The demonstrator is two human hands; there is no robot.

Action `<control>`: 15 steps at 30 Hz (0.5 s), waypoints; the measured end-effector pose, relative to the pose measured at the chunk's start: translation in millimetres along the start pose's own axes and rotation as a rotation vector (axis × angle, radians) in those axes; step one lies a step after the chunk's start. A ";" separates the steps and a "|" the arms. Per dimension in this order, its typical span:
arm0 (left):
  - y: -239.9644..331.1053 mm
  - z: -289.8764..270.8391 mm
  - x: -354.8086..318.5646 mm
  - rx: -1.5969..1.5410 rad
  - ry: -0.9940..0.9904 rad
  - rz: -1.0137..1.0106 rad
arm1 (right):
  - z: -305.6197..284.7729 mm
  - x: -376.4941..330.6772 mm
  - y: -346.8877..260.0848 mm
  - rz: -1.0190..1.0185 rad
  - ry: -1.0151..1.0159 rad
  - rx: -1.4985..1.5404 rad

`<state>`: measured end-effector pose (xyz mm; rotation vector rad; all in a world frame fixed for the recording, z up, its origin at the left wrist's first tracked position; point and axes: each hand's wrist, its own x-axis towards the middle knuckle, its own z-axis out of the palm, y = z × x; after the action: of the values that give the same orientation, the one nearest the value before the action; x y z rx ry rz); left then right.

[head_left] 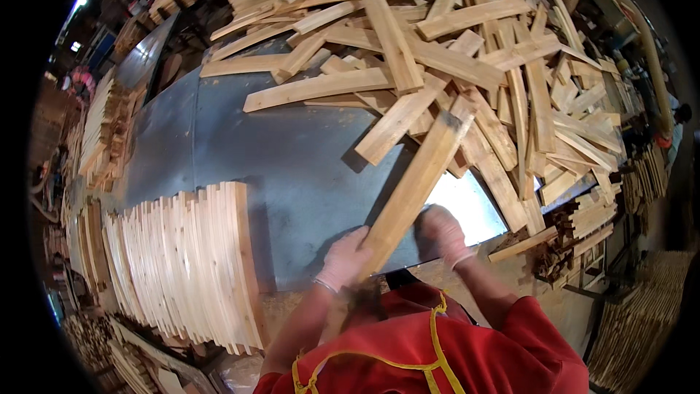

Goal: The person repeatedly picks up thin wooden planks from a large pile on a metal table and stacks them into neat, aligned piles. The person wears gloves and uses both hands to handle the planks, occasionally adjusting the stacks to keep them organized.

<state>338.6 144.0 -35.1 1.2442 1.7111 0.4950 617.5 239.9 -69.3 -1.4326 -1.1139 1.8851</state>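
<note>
- Honestly, holding the plank near its end in the left grip
- Looks stiff, lightish
- Can't tell on the blurred right grip
- Maybe grab mid-length

No lettering, label, brand, number or sign is reading clearly anywhere in view. Held board, heaped boards, tabletop and red clothing are all showing nothing legible.

One table, two hands
One board is held over the table; one row of boards is set left, one heap far right.
</note>
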 end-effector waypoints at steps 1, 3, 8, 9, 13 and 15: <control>2.9 -3.4 -7.9 0.024 -0.039 -0.001 | -2.4 11.5 -30.3 -0.026 0.246 0.309; 22.4 -14.0 -28.2 0.066 -0.111 -0.002 | -5.4 34.7 -58.0 0.114 0.036 0.460; 1.5 -57.8 -122.9 -0.217 0.078 -0.094 | 36.5 20.3 -43.5 0.098 -0.049 0.547; -18.7 -60.4 -146.1 -0.169 0.210 -0.114 | 51.0 3.9 -35.3 0.115 -0.001 0.547; -91.1 -63.7 -220.1 0.237 0.660 -0.160 | 109.0 -76.2 22.8 0.329 -0.155 0.609; -130.3 -80.0 -230.3 0.488 0.774 -0.171 | 162.9 -109.6 29.1 0.420 -0.202 0.451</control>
<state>214.9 -99.4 8.0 1.3066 2.6917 0.5066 498.5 88.8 -19.9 -1.2992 -0.4310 2.4223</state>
